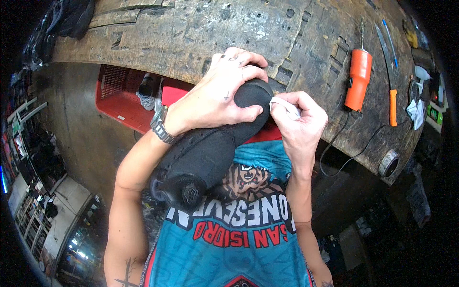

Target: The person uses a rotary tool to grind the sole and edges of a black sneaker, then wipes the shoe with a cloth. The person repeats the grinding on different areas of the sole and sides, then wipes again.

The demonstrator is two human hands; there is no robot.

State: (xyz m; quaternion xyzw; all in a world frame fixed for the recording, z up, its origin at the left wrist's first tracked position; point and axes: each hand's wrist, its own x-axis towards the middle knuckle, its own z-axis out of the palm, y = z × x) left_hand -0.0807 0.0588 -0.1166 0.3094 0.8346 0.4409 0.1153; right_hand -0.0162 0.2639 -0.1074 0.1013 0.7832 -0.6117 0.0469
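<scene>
A black shoe (pixel 201 148) lies slantwise across my lap, its toe pointing toward the workbench and its heel toward me. My left hand (pixel 224 91) is wrapped over the toe end, with the thumb pressed on the near side and the fingers over the far side. Against the right side of the toe, my right hand (pixel 301 119) pinches a folded white cloth (pixel 287 107). The cloth touches the shoe's edge. Part of the shoe's front is hidden under my left hand.
On the worn wooden workbench (pixel 181 38), an orange corded tool (pixel 358 79) lies at the right, beside an orange-handled knife (pixel 393 107) and a thin blue stick (pixel 391 45). A round metal-rimmed tin (pixel 388 162) sits near the corner. A red crate (pixel 112 103) holds shoes below the bench edge.
</scene>
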